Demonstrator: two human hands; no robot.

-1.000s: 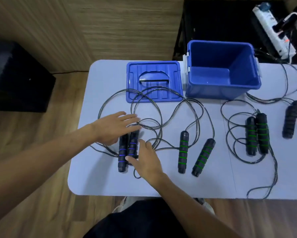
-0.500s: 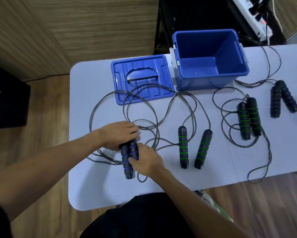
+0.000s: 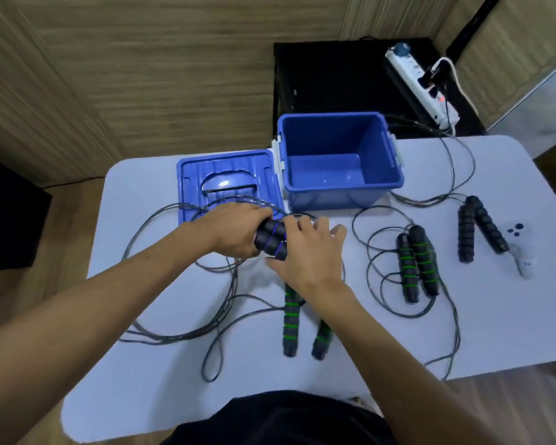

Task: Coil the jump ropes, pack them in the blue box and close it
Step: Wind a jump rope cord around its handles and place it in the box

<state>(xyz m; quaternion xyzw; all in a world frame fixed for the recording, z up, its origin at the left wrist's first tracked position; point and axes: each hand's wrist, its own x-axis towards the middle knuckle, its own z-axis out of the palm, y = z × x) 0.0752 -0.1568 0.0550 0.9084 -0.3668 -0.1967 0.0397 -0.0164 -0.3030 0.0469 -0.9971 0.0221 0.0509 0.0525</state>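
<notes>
The left hand [image 3: 235, 231] grips two black foam jump-rope handles with blue rings [image 3: 272, 239] above the middle of the white desk [image 3: 148, 380]. The right hand [image 3: 305, 255] touches them with loose, open fingers. The open blue plastic box [image 3: 341, 194] sits by the desk's far edge.

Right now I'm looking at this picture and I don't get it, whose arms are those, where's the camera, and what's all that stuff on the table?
The arms belong to a person wearing a wide-angle camera on the head, so you look forward and down at their own hands. No machine is involved.

The left hand grips a pair of black foam jump-rope handles with blue rings; the right hand rests against them, fingers fairly straight. Their thin dark cord lies in loose loops on the pale table.

Also on the table: an open blue plastic box that looks empty, its flat blue lid beside it, two pairs of black handles with green rings, an all-black pair and a small white controller.
</notes>
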